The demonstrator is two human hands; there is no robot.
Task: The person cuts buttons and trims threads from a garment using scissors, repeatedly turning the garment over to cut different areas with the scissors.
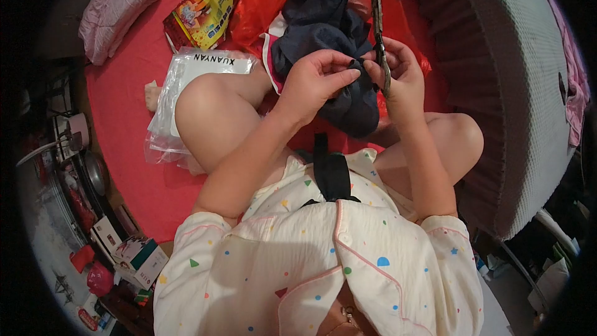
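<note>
A dark navy cloth garment (pixel 323 37) lies bunched between my knees, with a white and magenta edge on its left side. My left hand (pixel 320 81) is closed in a pinch on the cloth, thumb and index finger together. Right beside it, my right hand (pixel 398 74) also pinches the fabric, its fingertips close to the left ones. A long, narrow dark strip (pixel 377 12) with a shiny edge runs down from the top of the view and overlaps the right fingers. Part of the cloth hangs below both hands.
Red plastic (pixel 264 0) lies behind the garment on a red sheet (pixel 130 149). Left are a yellow and maroon packet (pixel 208 9), a clear bag marked XUANYAN (pixel 211 62) and a pink pillow (pixel 121 9). A grey padded panel (pixel 516 87) stands right; boxes (pixel 134 255) sit lower left.
</note>
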